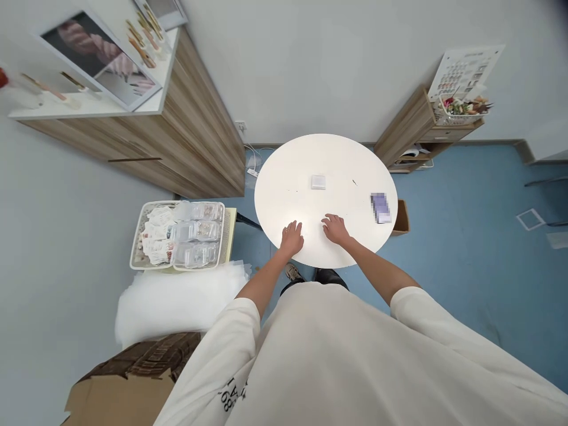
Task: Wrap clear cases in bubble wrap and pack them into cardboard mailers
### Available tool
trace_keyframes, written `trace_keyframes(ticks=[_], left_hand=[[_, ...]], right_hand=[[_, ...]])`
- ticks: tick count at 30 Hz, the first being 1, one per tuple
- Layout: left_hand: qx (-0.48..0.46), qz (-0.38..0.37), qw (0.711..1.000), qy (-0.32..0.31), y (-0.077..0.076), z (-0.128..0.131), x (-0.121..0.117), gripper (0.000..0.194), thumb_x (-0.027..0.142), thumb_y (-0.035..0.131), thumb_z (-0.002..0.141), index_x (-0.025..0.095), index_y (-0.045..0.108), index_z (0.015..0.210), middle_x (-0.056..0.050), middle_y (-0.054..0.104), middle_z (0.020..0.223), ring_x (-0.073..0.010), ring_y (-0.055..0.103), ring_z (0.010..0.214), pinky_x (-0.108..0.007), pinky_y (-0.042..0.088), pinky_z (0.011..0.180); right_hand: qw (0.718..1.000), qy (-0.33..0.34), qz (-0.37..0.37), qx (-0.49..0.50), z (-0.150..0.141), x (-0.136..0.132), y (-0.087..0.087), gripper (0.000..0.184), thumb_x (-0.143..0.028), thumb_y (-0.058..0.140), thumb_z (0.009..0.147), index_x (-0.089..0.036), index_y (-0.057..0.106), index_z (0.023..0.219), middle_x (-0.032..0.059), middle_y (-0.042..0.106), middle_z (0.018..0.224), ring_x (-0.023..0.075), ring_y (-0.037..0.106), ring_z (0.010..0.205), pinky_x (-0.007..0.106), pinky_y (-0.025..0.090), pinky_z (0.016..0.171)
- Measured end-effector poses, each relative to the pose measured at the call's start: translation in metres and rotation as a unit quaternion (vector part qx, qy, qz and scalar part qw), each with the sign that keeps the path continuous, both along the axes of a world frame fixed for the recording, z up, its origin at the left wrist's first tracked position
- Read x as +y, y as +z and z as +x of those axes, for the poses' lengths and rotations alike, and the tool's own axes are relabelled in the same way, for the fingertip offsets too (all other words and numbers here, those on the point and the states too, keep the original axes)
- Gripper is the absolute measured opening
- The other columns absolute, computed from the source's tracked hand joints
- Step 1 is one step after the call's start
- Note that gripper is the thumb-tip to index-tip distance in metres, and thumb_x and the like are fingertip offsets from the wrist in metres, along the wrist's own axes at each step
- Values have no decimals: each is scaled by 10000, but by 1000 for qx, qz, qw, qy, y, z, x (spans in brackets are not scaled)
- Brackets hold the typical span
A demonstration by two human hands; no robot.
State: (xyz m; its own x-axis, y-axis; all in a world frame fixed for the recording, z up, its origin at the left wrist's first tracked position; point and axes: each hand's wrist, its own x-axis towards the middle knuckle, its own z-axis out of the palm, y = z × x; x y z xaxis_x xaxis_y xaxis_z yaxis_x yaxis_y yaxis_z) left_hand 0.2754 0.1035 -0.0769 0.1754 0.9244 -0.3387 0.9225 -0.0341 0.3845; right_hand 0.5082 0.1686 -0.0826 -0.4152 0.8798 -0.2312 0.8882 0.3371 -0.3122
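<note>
My left hand (291, 238) rests at the near left edge of a round white table (284, 171), fingers spread and nothing in them. My right hand (334, 228) lies on the tabletop to its right, also with fingers apart and holding nothing. Beyond both hands, near the middle of the table, sits a small clear-white flat box (318, 182). A short thin dark item (354, 183), too small to name, lies right of the box. Toward the right edge is a purple rectangular item (380, 206), blurred by pixelation.
White baskets (132, 248) with cards and clear plastic cases stand at left, above a roll of white wrap (177, 302). A wooden cabinet (199, 130) is at back left, a wooden shelf (408, 124) at back right. A cardboard bin (402, 219) stands beside the table.
</note>
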Motion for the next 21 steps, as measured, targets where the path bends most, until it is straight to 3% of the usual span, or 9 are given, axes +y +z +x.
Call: trace_keyframes(ticks=[7, 17, 21], left_hand=[[14, 59, 997, 50, 25, 5, -41, 569, 273, 396, 1009, 201, 321, 1568, -150, 332, 1643, -285, 272, 1540, -513, 222, 1247], [14, 56, 986, 154, 27, 43, -137, 522, 348, 332, 1040, 203, 378, 1539, -134, 343, 1643, -292, 284, 1532, -514, 239, 1242], [10, 59, 979, 194, 33, 47, -178, 520, 355, 318, 1040, 216, 387, 1536, -123, 348, 1642, -297, 290, 1530, -526, 243, 1238]], right_hand=[[998, 58, 7, 38, -14, -33, 15, 394, -204, 450, 959, -233, 661, 1291, 122, 563, 1446, 317, 460, 1341, 501, 343, 1104], [989, 141, 7, 49, 17, -89, 27, 383, -215, 453, 978, -259, 659, 1299, 112, 589, 1410, 308, 497, 1308, 485, 371, 1084], [982, 178, 2, 70, 9, -114, 33, 374, -226, 429, 991, -249, 670, 1276, 109, 607, 1386, 307, 514, 1284, 480, 377, 1076]])
